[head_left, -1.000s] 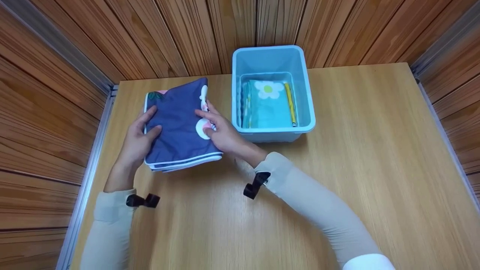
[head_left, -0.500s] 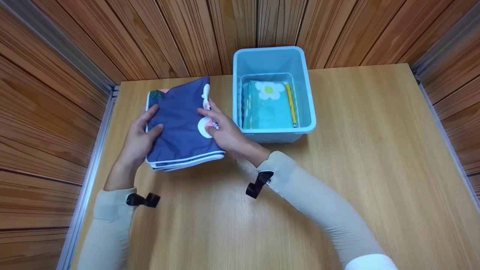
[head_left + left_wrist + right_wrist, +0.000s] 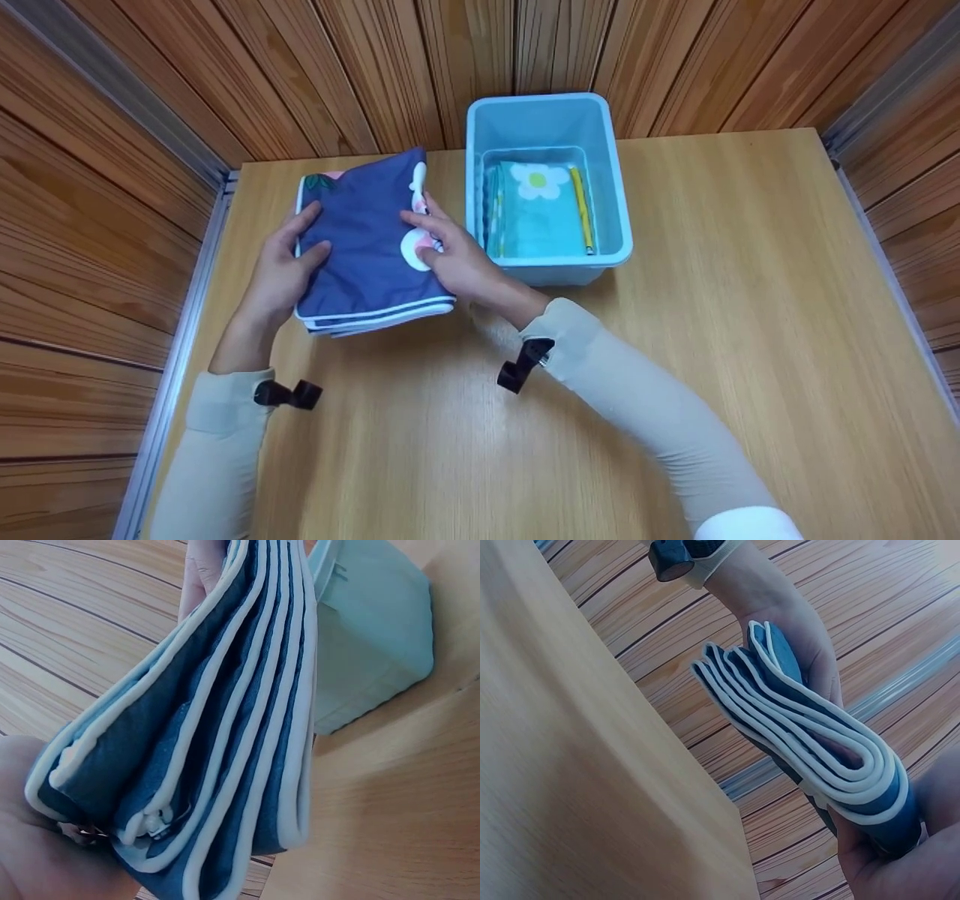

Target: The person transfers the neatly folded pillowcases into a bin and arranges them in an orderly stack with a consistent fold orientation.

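Observation:
Both hands hold a thick folded navy cloth (image 3: pixel 360 232) with white piped edges and a white-and-pink print, raised over the left part of the table. My left hand (image 3: pixel 281 259) grips its left side, thumb on top. On the other side, my right hand (image 3: pixel 461 259) pinches the folded edge, thumb and index finger on top and other fingers partly hidden beneath. Several stacked layers of the cloth (image 3: pixel 232 712) fan out in the left wrist view. The right wrist view shows the cloth (image 3: pixel 817 735) end-on, folded round on itself, between the two hands.
A light blue plastic bin (image 3: pixel 540 274) stands at the back of the wooden table (image 3: pixel 750 337), just right of my right hand. Inside lie a folded turquoise cloth (image 3: pixel 536 217) with a flower print and a yellow pencil (image 3: pixel 581 210). Wood-plank walls (image 3: pixel 390 67) enclose the table.
Both hands have carried the folded navy cloth slightly right and toward the back, keeping their grip. The bin and its contents stay put.

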The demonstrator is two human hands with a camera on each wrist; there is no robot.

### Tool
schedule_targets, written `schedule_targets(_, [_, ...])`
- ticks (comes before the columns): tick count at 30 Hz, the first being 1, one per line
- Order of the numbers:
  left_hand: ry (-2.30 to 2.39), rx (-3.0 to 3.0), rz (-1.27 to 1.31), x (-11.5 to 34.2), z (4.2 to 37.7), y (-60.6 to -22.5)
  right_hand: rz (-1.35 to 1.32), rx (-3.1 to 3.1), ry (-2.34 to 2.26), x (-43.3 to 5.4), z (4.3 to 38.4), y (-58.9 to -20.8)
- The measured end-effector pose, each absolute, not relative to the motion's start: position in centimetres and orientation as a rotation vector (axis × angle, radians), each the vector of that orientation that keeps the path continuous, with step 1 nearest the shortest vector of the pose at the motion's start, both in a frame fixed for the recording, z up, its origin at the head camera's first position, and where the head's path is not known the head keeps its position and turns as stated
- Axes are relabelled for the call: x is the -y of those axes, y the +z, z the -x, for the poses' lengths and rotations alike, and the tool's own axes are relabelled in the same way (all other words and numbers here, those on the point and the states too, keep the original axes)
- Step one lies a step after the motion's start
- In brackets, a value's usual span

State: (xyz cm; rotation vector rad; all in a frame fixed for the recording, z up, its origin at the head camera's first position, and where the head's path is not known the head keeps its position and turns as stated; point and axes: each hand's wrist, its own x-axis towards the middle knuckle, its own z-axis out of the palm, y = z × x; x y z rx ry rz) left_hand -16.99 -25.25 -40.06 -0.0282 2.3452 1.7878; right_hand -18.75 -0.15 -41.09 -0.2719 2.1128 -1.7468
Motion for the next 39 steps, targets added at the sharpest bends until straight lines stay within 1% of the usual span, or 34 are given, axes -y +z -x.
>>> schedule_targets(14, [1.812,-2.344,0.022,24.5,17.4,-39.7,0.239,-2.115,-1.753,-0.6,19.0,-40.8])
schedule_targets(30, [1.829,-2.348,-0.019,23.4,18.2,-39.7,0.267,-2.140,-1.766,-1.7,19.3,-40.4])
schedule_targets(39, [1.797,-2.350,0.016,22.8,18.6,-39.5,0.269,-2.130,-1.776,-2.4,19.5,-40.4])
